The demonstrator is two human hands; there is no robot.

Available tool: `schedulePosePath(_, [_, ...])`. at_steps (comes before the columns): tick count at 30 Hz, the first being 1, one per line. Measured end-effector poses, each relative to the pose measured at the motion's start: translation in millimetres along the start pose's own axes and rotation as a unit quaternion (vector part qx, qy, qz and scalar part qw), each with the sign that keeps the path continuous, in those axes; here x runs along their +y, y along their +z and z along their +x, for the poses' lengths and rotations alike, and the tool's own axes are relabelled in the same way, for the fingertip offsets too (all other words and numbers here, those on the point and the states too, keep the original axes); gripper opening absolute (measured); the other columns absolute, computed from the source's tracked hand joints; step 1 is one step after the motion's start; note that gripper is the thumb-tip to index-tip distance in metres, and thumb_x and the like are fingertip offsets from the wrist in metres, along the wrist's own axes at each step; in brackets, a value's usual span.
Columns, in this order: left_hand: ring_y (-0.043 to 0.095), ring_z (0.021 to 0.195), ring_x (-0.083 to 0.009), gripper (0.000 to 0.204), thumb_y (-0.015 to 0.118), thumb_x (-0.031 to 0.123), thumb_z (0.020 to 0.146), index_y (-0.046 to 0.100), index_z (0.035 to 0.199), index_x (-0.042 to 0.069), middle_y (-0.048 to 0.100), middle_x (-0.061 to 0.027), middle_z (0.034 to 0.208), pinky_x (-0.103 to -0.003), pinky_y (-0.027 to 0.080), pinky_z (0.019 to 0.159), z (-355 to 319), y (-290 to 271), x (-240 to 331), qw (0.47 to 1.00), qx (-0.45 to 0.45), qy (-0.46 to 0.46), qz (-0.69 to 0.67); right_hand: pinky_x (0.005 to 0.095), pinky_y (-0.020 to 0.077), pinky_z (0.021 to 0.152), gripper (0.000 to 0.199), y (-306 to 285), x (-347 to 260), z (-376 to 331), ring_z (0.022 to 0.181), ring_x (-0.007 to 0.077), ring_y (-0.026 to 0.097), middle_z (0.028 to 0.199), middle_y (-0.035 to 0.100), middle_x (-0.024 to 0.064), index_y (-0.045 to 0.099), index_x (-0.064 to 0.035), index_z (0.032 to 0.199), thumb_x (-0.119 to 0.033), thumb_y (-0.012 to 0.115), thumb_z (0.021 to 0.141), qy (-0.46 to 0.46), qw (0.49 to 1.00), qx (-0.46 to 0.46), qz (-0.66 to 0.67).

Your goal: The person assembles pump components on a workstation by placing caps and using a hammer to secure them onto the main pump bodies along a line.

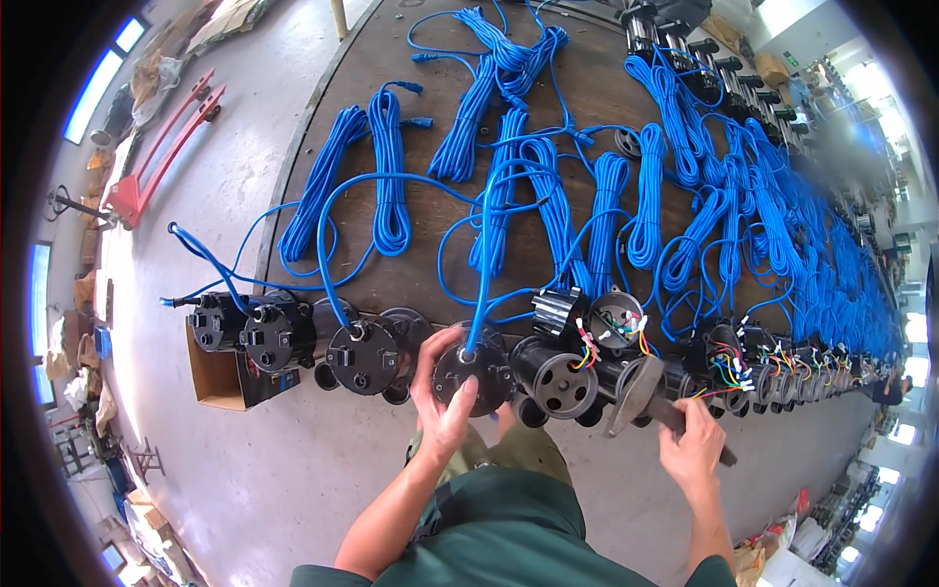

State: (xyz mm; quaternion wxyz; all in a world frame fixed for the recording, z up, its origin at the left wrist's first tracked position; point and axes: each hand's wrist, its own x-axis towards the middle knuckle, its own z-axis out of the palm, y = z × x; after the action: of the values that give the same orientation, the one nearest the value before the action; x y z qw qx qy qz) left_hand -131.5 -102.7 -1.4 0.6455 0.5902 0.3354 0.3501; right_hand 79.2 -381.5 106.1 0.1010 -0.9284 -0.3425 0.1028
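From here I see my left hand (443, 409) curled around a black cap (492, 380), right hand (693, 446) closed on a hammer (638, 393).

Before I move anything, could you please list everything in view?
Table: one, dark brown, centre to right
Cable bundles: many, overlapping, blue, across the table
Centre capped unit: one, black, table's near edge
Left capped units: three, black, near edge
Open cylinders: several, grey-black with coloured wires, near edge, right
Metal units: several, silver and black, far right edge
Hammer: one, grey head, brown handle, right of centre
Cardboard box: one, brown, by the leftmost units
Floor: one, grey, around the table
Pallet jack: one, red, floor, left
Background clutter: uncountable, mixed, room's edges
Left hand: one, bare, holding the centre capped unit
Right hand: one, bare, gripping the hammer
Clothing: two, green and olive, bottom centre
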Motion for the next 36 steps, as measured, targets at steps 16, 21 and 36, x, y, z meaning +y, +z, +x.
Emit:
schedulePosePath(16, [0.060, 0.124, -0.0288, 0.069, 0.074, 0.038, 0.082, 0.061, 0.135, -0.004, 0.060, -0.0188, 0.135, -0.041, 0.045, 0.109, 5, -4, -2, 0.999, -0.013, 0.026, 0.034, 0.0404, 0.0463, 0.054, 0.036, 47, -100, -16, 0.054, 0.0273, 0.060, 0.065, 0.060, 0.0163, 0.066, 0.0019, 0.100, -0.034, 0.071, 0.101, 0.048, 0.925, -0.177, 0.333])
schedulePosePath(21, [0.061, 0.122, -0.0289, 0.068, 0.073, 0.038, 0.083, 0.060, 0.135, -0.005, 0.060, -0.0190, 0.134, -0.041, 0.046, 0.108, 2, 0, -1, 0.999, 0.008, 0.032, 0.028, 0.0411, 0.0468, 0.054, 0.036, 52, -105, -17, 0.055, 0.0328, 0.062, 0.065, 0.061, 0.0183, 0.066, 0.0022, 0.101, -0.034, 0.070, 0.101, 0.051, 0.928, -0.185, 0.320])
schedulePosePath(36, [0.061, 0.124, -0.0303, 0.066, 0.074, 0.032, 0.080, 0.062, 0.133, -0.005, 0.061, -0.0201, 0.134, -0.042, 0.046, 0.109, 3, -2, 0, 0.999, 0.008, 0.034, 0.038, 0.0401, 0.0464, 0.053, 0.034, 57, -103, -20, 0.054, 0.0325, 0.063, 0.064, 0.061, 0.0185, 0.065, 0.0034, 0.102, -0.030, 0.070, 0.102, 0.020, 0.927, -0.167, 0.334])
